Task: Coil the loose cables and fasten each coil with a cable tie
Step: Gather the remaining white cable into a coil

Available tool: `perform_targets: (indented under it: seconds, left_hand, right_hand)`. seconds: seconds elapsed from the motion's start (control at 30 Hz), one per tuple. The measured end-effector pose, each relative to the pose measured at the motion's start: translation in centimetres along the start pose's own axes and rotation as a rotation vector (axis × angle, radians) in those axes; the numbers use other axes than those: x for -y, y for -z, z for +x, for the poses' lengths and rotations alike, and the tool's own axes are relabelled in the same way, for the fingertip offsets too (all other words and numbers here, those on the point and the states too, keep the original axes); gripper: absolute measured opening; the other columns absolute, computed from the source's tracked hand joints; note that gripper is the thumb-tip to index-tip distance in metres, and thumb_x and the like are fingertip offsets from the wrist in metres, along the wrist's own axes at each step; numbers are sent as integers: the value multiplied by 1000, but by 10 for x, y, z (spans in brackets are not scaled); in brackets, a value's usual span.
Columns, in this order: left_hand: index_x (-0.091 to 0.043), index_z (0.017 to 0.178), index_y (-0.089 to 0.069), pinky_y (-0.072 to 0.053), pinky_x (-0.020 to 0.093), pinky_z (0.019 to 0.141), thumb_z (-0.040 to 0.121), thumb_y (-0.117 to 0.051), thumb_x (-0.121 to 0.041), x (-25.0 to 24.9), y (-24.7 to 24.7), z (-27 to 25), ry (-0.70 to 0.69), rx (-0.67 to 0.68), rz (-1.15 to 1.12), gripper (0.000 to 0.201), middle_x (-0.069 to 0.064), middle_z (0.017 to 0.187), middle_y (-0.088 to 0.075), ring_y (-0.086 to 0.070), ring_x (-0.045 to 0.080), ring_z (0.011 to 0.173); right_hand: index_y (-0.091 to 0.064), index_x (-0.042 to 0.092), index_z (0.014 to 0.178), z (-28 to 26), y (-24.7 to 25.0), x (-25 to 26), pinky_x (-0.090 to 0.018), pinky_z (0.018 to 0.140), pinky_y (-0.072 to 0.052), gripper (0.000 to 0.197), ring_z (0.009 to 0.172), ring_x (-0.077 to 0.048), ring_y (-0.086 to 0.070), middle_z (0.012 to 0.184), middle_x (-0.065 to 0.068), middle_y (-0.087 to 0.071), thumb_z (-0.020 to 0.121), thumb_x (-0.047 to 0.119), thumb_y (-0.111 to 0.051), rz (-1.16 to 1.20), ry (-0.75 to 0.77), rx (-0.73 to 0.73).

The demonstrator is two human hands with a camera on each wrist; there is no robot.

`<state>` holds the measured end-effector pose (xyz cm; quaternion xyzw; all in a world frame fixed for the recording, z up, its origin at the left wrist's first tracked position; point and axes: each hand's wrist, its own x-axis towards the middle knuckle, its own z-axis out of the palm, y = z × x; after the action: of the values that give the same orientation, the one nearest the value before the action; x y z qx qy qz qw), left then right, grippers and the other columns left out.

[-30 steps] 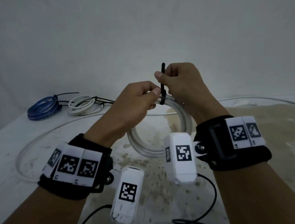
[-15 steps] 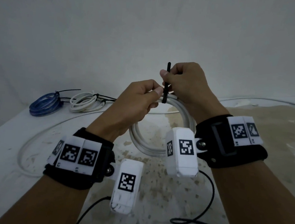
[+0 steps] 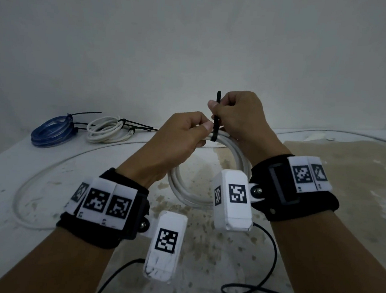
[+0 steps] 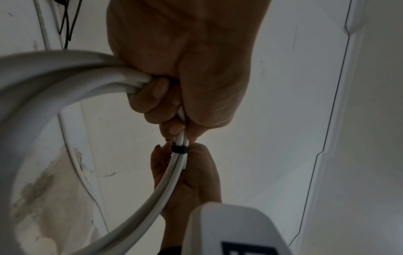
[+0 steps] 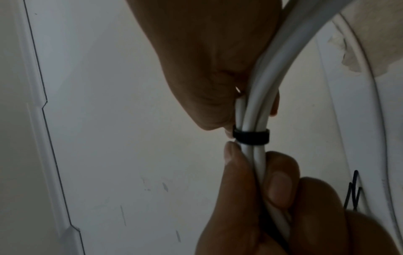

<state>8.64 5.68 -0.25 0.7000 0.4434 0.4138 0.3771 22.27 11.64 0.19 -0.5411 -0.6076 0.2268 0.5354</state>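
Left hand point(image 3: 178, 140) fingers clamped on white cable coil point(image 3: 184, 187) | right hand point(image 3: 238, 119) pinching black cable tie point(image 3: 216, 116) tail upright above coil | tie band encircles coil strands between hands

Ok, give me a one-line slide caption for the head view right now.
Left hand grips the white cable coil while right hand pinches the black cable tie looped around it.

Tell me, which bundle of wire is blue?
The blue coil, lying farthest left on the table. The small coil beside it is white, and so is the big coil that the two hands hold.
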Motion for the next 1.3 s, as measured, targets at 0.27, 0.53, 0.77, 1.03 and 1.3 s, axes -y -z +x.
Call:
perform_targets:
  seconds: [0.27,0.53,0.77,1.03,1.3]
  left_hand:
    - [-11,83,-59,-31,2,41,102,-45,-17,5,-1,0,7,-11,22,25,-18,45,-48,-46,-5,38]
    - [-12,87,-63,-28,10,41,102,-46,-22,6,4,3,24,-18,61,25,-15,50,-47,-39,1,40]
    - [-11,97,-67,-19,20,43,101,-48,-27,5,17,-7,139,-52,-18,25,-7,55,-44,-27,6,44]
    - [-16,79,-55,-17,18,41,103,-45,-23,-2,15,-15,108,-55,-38,27,-4,58,-39,-24,4,40]
    - [-7,100,-63,-31,4,40,103,-45,-23,-11,27,-17,44,-165,61,25,-17,49,-51,-47,-5,38]
  right_hand:
    - [-51,14,54,-1,-5,-2,-48,78,-57,39,78,-33,-69,74,-17,-70,85,26,-72,-27,-9,-6]
    - [-55,14,57,-5,-6,0,-43,76,-57,36,73,-28,-68,73,-10,-70,86,29,-70,-51,5,-41]
    - [-68,3,88,-16,11,17,-21,49,-49,17,62,-14,-71,79,-6,-75,94,19,-64,214,-122,341]
    - [-58,16,66,-8,-2,17,-36,73,-58,25,68,-21,-72,73,-8,-74,85,16,-73,-12,96,170]
    - [-66,11,102,-23,5,36,-35,59,-60,27,67,-20,-72,87,-14,-74,96,37,-60,279,-91,429]
